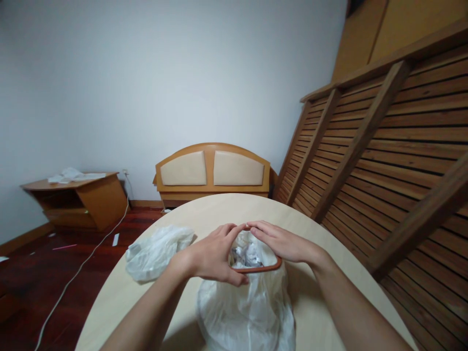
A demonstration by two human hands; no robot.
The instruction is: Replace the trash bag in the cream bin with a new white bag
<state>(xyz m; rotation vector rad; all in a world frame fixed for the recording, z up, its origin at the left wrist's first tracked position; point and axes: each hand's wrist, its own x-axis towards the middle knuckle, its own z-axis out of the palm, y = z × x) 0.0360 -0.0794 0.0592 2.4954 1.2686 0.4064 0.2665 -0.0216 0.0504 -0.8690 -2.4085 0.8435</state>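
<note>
A bin lined with a thin white plastic bag (252, 307) stands on the round table in front of me, its bag hanging down outside. Around its mouth runs a brown rim ring (261, 268), with crumpled whitish and grey waste (248, 256) inside. My left hand (219, 256) grips the ring's left side, thumb at the near edge and fingers at the far edge. From the right, my right hand (281, 241) holds the far right part, its fingers lying over the ring. Both hands' fingertips nearly meet at the far edge.
A crumpled white plastic bag (157, 251) lies left on the pale round table (318, 307). Beyond are a wooden headboard (210, 168) and a low cabinet (98, 195) with papers. A slatted wooden frame (365, 161) leans at right. A white cable (84, 265) crosses the floor.
</note>
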